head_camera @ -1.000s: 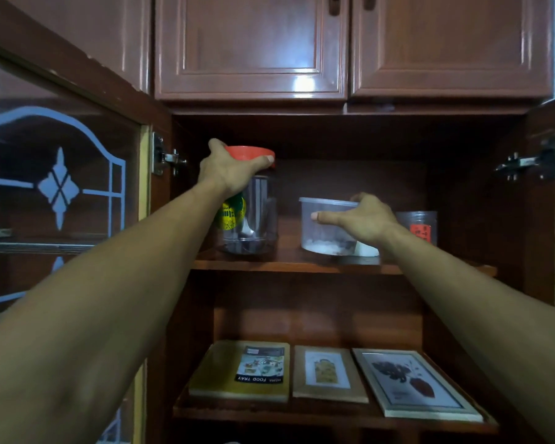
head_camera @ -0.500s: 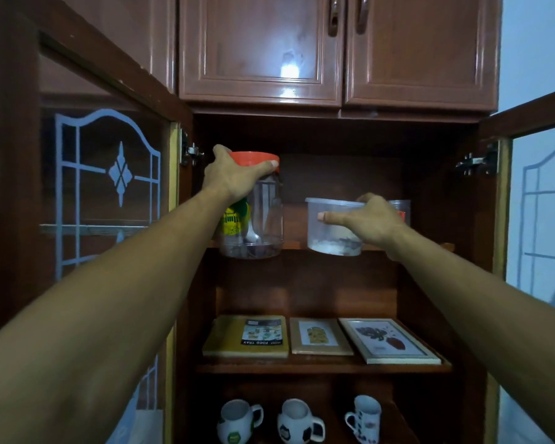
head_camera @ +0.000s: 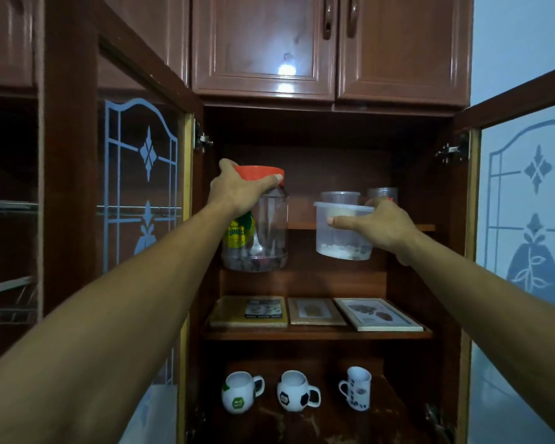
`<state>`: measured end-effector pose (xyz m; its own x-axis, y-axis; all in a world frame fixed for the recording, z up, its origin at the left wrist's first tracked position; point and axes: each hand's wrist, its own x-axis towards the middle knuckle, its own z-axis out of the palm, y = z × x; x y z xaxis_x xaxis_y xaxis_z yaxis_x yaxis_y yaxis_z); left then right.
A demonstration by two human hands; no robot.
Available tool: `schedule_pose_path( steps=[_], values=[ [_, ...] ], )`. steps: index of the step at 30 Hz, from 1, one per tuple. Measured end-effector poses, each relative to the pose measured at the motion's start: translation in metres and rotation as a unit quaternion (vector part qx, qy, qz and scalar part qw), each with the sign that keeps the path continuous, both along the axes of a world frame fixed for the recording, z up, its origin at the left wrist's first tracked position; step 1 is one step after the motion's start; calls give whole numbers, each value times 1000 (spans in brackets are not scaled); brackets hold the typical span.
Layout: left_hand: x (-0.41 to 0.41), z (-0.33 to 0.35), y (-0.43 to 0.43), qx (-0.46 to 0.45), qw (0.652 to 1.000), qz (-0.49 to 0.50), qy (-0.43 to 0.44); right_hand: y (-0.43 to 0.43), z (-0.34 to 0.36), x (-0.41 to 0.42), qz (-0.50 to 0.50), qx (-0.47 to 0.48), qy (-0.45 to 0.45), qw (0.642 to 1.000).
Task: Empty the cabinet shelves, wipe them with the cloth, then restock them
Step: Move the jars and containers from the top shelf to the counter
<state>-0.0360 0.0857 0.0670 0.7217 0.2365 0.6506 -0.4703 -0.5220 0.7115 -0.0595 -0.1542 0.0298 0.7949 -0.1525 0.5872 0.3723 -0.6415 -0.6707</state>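
Gripping the jar (head_camera: 260,232) from above, the left hand (head_camera: 237,190) is curling its fingers and thumb round the red lid (head_camera: 260,172), so the whole jar is hanging off that lid. The right hand (head_camera: 378,225) is holding the tub (head_camera: 343,232) from the side, thumb lying across the front, fingers going round the far side where I can't see them. Both are sitting out in front of the top shelf (head_camera: 302,225), clear of its edge, bottoms hanging below shelf level.

What's bugging me: if that lid isn't screwed down tight, I reckon the jar body is dropping straight off it. The frames (head_camera: 378,314) and the mugs (head_camera: 241,392) are sitting right underneath. The tub looks like thin plastic, so a one-handed squeeze could be flexing it and popping the top, and there's white stuff lying in the bottom. Both arms are also reaching between the open glass doors (head_camera: 141,187), so a careless swing could be knocking a pane.

Two more containers (head_camera: 340,197) are waiting at the back of the top shelf, so emptying looks barely begun. Below, a box (head_camera: 249,312) is lying flat beside the frames on the middle shelf (head_camera: 318,333).

The shelves are looking like dark glossy wood, the bottom one scuffed. The room is looking dim, a light is glaring off the upper doors (head_camera: 263,43), and a pale wall (head_camera: 519,36) is showing on the right. No cloth showing anywhere.
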Motion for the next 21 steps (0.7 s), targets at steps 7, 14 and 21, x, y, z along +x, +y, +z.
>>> schedule_pose_path(
  steps=[7,14,21],
  values=[
    [-21,-16,-1,-6,1000,-10,11,-10,-13,-22,4,7,11,1000],
    [-48,-43,-3,-4,999,-36,3,-23,-34,-44,1,1,18,1000],
    [-78,-73,-7,-9,998,-56,8,-28,-61,-76,8,-17,23,1000]
  ],
)
